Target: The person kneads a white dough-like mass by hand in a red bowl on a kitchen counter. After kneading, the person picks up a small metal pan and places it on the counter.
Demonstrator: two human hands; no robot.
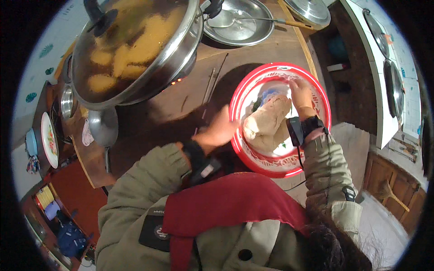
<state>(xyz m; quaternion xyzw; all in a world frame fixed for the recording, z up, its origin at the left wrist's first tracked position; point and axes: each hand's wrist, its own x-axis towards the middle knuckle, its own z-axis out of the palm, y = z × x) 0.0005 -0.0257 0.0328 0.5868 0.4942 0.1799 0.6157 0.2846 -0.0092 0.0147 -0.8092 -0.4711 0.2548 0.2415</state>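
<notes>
A pale, lumpy mass, perhaps dough [268,123], lies in a red-rimmed white enamel basin [283,172] with a printed pattern. My right hand [301,93] is inside the basin, just right of the mass, fingers toward the far wall; whether it grips anything is unclear. Blurred, my left hand [220,127] is at the basin's left rim, and its fingertips are hard to make out. Left of the basin, thin metal rods [212,84] lie on the wooden table [169,115]. A large pot with a glass lid [135,50] stands at the upper left, with yellowish pieces showing through the lid.
Beyond the basin, a steel dish [251,37] holds a wooden-handled spatula [222,19]. A lidded metal pot [310,12] stands at the far right. A metal ladle [102,127] lies at the table's left edge. A tiled counter with round lids [395,89] runs along the right.
</notes>
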